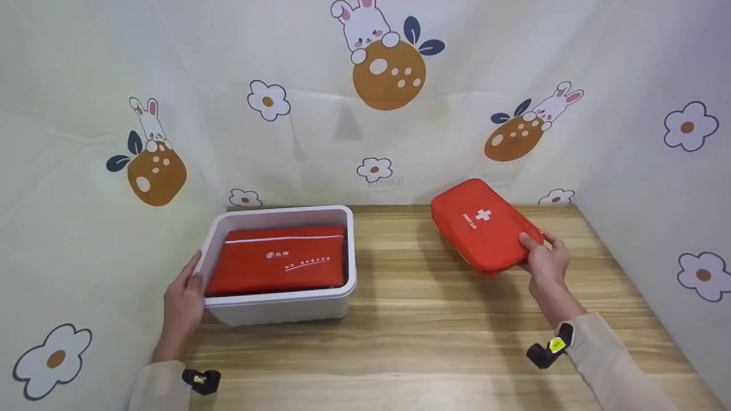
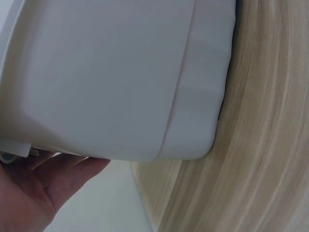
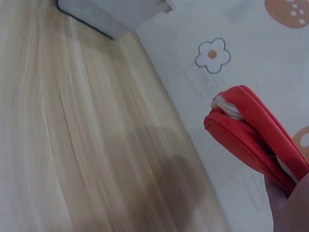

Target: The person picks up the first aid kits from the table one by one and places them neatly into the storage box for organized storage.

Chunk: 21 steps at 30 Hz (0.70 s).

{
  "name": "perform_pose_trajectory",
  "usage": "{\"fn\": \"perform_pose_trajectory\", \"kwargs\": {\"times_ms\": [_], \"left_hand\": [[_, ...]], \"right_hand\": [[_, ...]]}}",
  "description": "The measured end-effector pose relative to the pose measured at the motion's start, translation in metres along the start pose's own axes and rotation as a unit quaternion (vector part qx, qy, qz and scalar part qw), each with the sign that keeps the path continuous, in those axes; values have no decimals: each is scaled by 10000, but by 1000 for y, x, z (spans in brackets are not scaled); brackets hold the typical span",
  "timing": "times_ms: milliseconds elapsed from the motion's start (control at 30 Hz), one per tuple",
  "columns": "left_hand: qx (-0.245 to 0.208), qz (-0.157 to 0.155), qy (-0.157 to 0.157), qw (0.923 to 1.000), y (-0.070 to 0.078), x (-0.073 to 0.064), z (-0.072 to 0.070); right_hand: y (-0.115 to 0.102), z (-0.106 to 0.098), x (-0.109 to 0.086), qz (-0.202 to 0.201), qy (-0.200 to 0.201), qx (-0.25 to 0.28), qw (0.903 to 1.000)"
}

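Observation:
A red first aid kit point(image 1: 488, 228) with a white cross hangs tilted above the right part of the table. My right hand point(image 1: 545, 257) grips its near right corner, thumb on top and fingers beneath. In the right wrist view the soft case point(image 3: 256, 130) shows a pale-edged seam along its side. My left hand point(image 1: 185, 294) rests against the left end of a white plastic box point(image 1: 280, 308), its fingers extended along the outer wall in the left wrist view. A red flat case point(image 1: 274, 257) with white print and a white line lies inside the box.
The box stands on a wood-grain table point(image 1: 400, 331), towards its left side. Pale sheets with rabbits, oranges and flowers form a back wall point(image 1: 308, 148) and side walls. Black wrist cameras sit on both sleeves.

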<state>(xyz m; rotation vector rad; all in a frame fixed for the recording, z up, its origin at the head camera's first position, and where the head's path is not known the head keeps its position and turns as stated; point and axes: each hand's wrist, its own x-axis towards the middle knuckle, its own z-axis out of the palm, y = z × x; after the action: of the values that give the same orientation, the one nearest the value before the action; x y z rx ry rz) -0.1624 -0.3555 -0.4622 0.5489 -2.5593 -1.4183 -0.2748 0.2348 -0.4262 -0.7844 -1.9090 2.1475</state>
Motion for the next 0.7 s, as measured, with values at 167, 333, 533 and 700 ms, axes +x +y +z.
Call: {"fn": "perform_pose_trajectory", "kwargs": {"times_ms": [167,333,533,700], "left_hand": [[-1,-28,-21,10000,1,0,-1],[-38,-1,-5,10000,1,-1,-2],[-79,96,12,9999,4,-2,-3],[-61,31,-66,10000,2,-1,-2]], "right_hand": [[-6,14,-7,-64,-93,4,9999],[-11,29,-17,-125,-437,59,9990],[-15,45,-27,-291,-859,121,9958],[-19,59,-35,-290,-1198,10,9924]]}}
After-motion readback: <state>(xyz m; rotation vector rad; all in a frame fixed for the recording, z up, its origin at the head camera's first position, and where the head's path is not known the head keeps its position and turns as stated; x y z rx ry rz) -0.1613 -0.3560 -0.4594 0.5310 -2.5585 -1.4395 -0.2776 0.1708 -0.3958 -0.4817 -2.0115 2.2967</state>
